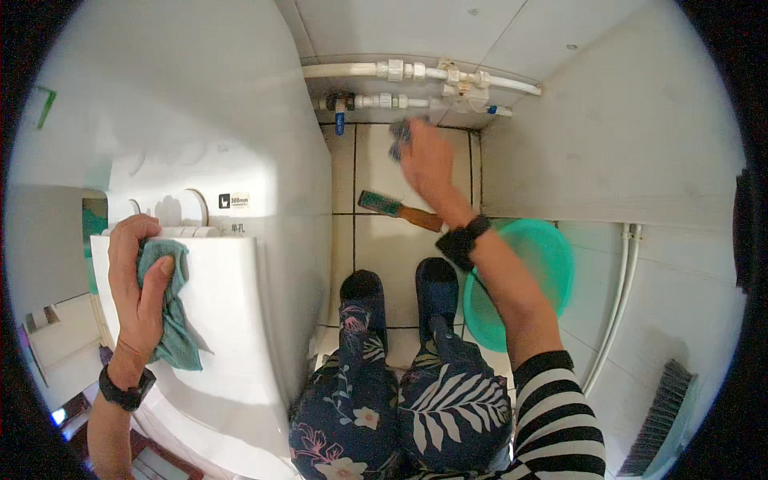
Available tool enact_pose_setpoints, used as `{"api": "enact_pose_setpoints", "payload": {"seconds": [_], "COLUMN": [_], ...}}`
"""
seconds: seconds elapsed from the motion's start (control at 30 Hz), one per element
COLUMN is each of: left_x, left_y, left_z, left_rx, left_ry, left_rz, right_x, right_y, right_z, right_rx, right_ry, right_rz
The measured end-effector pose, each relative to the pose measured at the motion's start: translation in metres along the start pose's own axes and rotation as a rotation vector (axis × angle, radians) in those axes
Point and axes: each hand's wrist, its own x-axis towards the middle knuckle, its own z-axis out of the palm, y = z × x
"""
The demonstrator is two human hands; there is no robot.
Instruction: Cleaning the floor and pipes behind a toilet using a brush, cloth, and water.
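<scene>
My left hand point(135, 288) rests on the white ceramic toilet point(219, 300), its thumb pressing a folded green cloth point(180, 336) against the palm. The cloth's loose end hangs over the white surface. Blurred by motion, my right hand point(427, 159) is over the tiled floor just in front of the wall pipes. It grips a small dark, crumpled thing point(399, 132), too blurred to identify. Below that hand, a brush with a wooden handle point(417, 217) and a greenish head lies on the tiles; my right wrist is close to its handle end.
White plastic pipes point(348, 71) with fittings run along the wall, one with a blue-handled valve point(339, 120). A green plastic basin point(540, 258) stands under my right forearm. A dark-bristled broom point(657, 414) is at the lower right, near thin vertical pipes point(618, 300).
</scene>
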Motion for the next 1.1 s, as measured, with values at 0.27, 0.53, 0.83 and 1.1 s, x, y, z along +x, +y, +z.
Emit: {"api": "enact_pose_setpoints", "payload": {"seconds": [0.27,0.53,0.83,1.1], "left_x": [-0.014,-0.137,-0.149,-0.151], "left_y": [0.019,0.049,0.034,0.028], "left_z": [-0.018,-0.029,-0.016,-0.009], "left_rx": [-0.052,0.027,-0.040,-0.055], "left_ry": [-0.037,-0.066,-0.067,-0.018], "left_rz": [0.021,0.034,0.012,-0.009], "right_x": [-0.144,-0.197,-0.261,-0.327], "right_y": [0.046,0.022,0.023,0.016], "right_z": [0.033,-0.121,-0.200,-0.260], "right_rx": [0.235,-0.297,-0.664,-0.317], "right_ry": [-0.364,-0.520,-0.403,-0.118], "right_rz": [-0.062,0.003,-0.383,-0.087]}}
